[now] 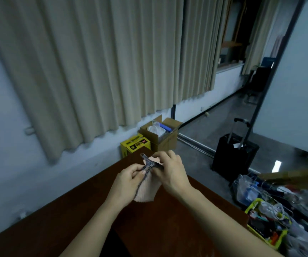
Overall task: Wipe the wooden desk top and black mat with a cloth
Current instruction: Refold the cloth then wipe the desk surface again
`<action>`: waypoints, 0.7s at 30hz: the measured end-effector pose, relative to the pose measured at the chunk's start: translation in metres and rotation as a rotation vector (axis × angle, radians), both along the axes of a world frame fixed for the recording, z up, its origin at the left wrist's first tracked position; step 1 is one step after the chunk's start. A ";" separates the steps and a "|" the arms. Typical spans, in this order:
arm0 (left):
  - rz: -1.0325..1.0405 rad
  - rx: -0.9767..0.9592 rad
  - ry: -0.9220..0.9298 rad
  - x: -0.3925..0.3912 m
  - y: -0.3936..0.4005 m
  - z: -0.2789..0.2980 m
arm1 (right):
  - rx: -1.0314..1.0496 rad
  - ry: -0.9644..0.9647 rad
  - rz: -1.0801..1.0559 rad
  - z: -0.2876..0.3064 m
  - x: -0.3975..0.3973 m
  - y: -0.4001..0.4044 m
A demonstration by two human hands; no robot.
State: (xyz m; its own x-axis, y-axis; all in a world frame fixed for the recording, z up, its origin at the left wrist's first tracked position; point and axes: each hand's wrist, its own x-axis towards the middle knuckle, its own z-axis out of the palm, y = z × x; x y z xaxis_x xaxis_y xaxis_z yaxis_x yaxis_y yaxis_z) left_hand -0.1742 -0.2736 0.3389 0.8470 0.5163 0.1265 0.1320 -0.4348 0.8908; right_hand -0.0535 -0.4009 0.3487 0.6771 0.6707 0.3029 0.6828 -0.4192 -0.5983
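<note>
two hands are up over one tabletop [168,219], the left hand [126,184] and the right hand [170,173], with one cloth [145,190] pinched between them. down on the floor by the wall that's two boxes, one yellow box [134,145] and one open cardboard box [161,134], plus one black suitcase [232,156]. off to the right, one yellow-green basket [264,236] full of clutter too jumbled to count, and one curtain [94,62] hanging behind.

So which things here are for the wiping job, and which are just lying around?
For the job:
- pink cloth, held up by both the left hand and the right hand
- wooden desk top

Just lying about:
- black suitcase
- yellow box
- open cardboard box
- green basket of clutter
- beige curtain
</note>
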 end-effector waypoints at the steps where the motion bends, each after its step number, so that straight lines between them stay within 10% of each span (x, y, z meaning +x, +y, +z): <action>1: 0.025 -0.011 -0.017 -0.010 0.006 0.006 | 0.046 0.060 -0.018 0.008 -0.012 0.009; 11: 0.163 -0.073 -0.108 -0.077 0.059 0.032 | 0.246 0.703 0.056 0.028 -0.097 0.082; 21: 0.257 -0.119 -0.144 -0.100 0.089 0.032 | 0.310 0.818 0.224 0.031 -0.103 0.124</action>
State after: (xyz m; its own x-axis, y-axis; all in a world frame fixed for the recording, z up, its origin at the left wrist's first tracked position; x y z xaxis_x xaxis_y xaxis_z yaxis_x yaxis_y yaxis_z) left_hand -0.2745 -0.1845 0.3712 0.6646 0.7296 0.1613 0.0933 -0.2952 0.9509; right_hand -0.1561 -0.2766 0.3799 0.6239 0.7811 -0.0266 0.0410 -0.0667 -0.9969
